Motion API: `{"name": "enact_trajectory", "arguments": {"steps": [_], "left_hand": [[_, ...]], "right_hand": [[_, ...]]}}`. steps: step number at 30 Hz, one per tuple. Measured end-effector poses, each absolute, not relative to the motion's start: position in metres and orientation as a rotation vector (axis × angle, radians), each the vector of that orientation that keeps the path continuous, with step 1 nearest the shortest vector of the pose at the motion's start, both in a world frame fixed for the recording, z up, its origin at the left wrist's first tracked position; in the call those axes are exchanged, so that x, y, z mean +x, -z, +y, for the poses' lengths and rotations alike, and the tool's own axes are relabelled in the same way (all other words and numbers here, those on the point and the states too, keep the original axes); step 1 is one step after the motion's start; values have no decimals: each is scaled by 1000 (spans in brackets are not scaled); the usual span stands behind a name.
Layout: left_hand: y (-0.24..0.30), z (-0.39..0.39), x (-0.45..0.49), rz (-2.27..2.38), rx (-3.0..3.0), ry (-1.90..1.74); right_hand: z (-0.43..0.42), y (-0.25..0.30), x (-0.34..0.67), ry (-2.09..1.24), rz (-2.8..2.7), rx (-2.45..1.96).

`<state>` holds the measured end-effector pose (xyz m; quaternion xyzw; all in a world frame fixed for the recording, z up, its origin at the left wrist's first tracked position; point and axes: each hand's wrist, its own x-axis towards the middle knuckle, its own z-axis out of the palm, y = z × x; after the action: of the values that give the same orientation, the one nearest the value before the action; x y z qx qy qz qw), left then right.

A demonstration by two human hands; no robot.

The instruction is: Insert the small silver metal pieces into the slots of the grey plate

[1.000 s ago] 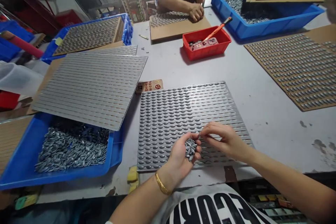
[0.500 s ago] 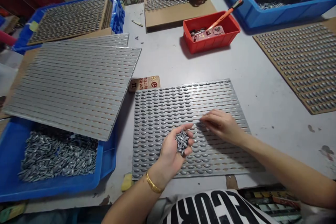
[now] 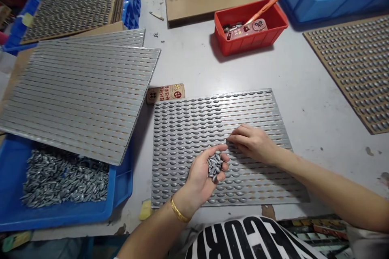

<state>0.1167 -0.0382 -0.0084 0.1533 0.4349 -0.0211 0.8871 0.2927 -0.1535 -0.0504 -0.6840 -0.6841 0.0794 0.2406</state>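
While left hand [image 3: 197, 182] cups slugs [image 3: 215, 166], axes jumbled

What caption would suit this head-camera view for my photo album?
Left hand cupping small grey metal pieces over a metal sheet lined with rows of them, right hand touching the rows.
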Motion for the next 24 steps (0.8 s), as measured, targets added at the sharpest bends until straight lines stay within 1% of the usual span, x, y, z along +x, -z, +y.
{"name": "enact_trajectory", "arguments": {"steps": [9,14,19,24], "left_hand": [[2,-36,116,955,219,34],[-1,-38,116,953,146,7],[-1,-43,119,1023,128,-74],[1,-45,120,968,106,-40]], "right_hand": [[-154,48,292,-238,-1893,-1871],[-150,23,283,-362,-1736,-1724],[-141,5,272,-490,-1860,-1655],[-140,8,268,-382,-1971,-1679]]}}
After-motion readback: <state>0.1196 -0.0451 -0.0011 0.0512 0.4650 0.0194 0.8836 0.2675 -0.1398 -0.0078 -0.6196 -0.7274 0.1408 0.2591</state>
